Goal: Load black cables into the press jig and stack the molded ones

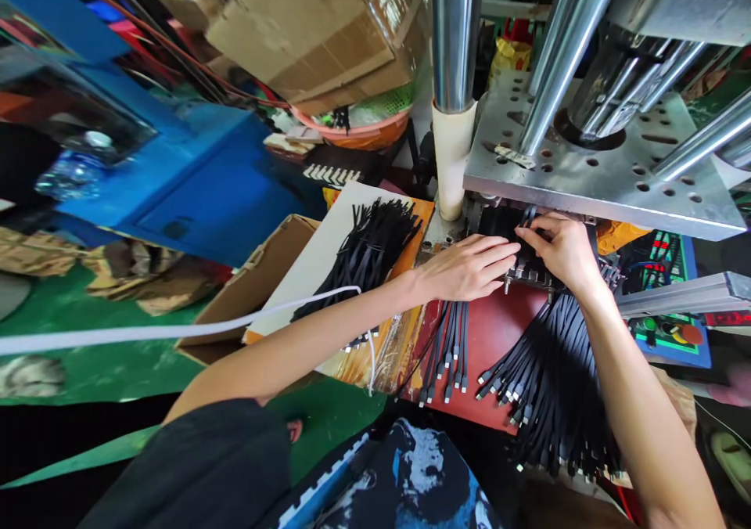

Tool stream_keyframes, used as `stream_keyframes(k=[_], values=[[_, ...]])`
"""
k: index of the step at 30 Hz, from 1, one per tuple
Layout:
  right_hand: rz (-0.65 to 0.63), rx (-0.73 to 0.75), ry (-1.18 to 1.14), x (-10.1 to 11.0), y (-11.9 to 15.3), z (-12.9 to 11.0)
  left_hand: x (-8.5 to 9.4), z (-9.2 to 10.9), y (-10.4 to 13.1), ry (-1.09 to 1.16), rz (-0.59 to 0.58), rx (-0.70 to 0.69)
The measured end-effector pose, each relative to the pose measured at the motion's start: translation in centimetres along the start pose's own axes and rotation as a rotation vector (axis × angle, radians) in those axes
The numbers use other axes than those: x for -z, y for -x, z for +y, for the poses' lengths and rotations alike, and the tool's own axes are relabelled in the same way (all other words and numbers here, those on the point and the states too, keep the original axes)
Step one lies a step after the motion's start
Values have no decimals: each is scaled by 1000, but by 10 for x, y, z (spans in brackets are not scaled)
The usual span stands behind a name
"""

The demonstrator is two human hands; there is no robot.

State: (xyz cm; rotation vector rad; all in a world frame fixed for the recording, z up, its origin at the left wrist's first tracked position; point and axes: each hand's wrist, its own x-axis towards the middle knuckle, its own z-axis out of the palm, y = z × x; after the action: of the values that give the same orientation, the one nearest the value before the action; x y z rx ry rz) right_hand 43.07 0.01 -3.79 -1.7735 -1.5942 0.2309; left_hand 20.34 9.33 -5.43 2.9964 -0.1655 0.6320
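Observation:
My left hand (471,269) lies palm down at the left side of a black metal mould (498,222), its fingers stretched out near the front edge. At the mould's middle, the thumb and index finger of my right hand (560,249) pinch a short stretch of black cable (530,213); its far end is hidden. A few black USB cables (454,341) hang below my left hand over the red board (498,333). Under my right forearm spreads a thick bunch of black USB cables (563,384), their metal plugs pointing toward me.
A steel press plate (604,165) with shiny columns (454,36) stands above the mould. On the left, a bundle of black cables (372,251) rests on a white sheet (305,278) beside an open carton (252,278). A white cord (176,333) crosses my left forearm. Control buttons (669,329) sit at right.

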Motion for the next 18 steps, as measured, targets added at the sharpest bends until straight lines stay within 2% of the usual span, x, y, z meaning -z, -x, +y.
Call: stream_keyframes(k=[5, 8, 10, 12, 13, 15, 18], values=[[-94, -175, -275, 4, 5, 9, 6, 14, -10, -97, -26, 48], [-85, -200, -271, 4, 5, 6, 6, 28, -14, -146, -12, 105], [33, -209, -132, 5, 11, -2, 4, 40, -14, -201, -21, 159], [129, -139, 55, 7, 23, -11, 1, 53, -14, -270, -37, 231], [119, -72, 151, 8, 32, -16, -1, 58, -14, -299, -48, 265], [7, 52, 345, 9, 50, -20, -5, 65, -15, -330, -67, 309], [-122, 80, 597, 8, 64, -15, -8, 63, -24, -296, -99, 366]])
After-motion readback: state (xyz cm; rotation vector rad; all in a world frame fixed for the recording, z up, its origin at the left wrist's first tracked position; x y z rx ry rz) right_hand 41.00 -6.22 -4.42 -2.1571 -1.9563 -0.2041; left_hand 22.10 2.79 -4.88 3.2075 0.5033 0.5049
